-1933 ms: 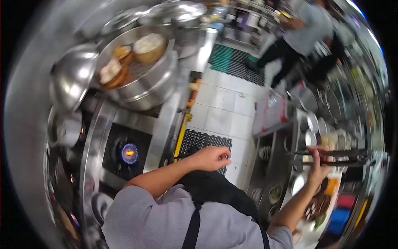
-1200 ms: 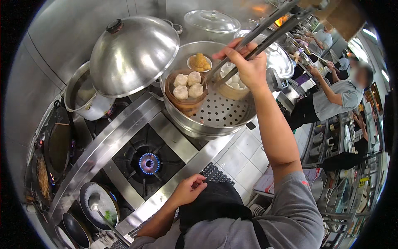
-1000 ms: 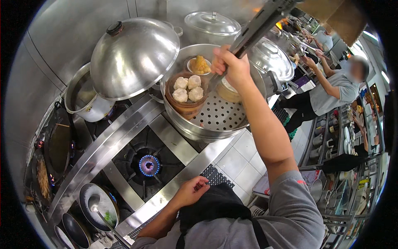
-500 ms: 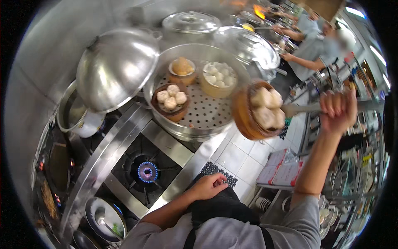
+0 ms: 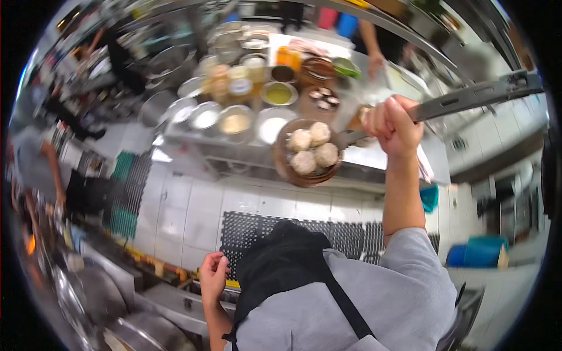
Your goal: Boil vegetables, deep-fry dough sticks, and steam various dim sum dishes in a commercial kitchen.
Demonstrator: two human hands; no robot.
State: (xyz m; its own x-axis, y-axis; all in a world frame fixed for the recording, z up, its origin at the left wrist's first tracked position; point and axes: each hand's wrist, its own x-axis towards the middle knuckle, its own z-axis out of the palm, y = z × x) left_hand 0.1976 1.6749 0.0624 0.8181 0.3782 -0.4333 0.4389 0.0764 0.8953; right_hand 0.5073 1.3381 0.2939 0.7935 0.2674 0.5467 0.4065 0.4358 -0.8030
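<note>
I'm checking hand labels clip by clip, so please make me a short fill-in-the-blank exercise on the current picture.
The person's ____ hand holds the long grey metal tongs.
The round brown wooden-looking basket contains ____ pale round dumplings.
The other hand holds ____.
The person's cloth apron is coloured ____.

Missing words: right; four; nothing; black.

Four dumplings (image 5: pixel 323 154) lie in the basket (image 5: pixel 285 168), left of our right hand (image 5: pixel 395 126); bowls (image 5: pixel 236 123) stand on the counter (image 5: pixel 234 151) beyond.
</note>
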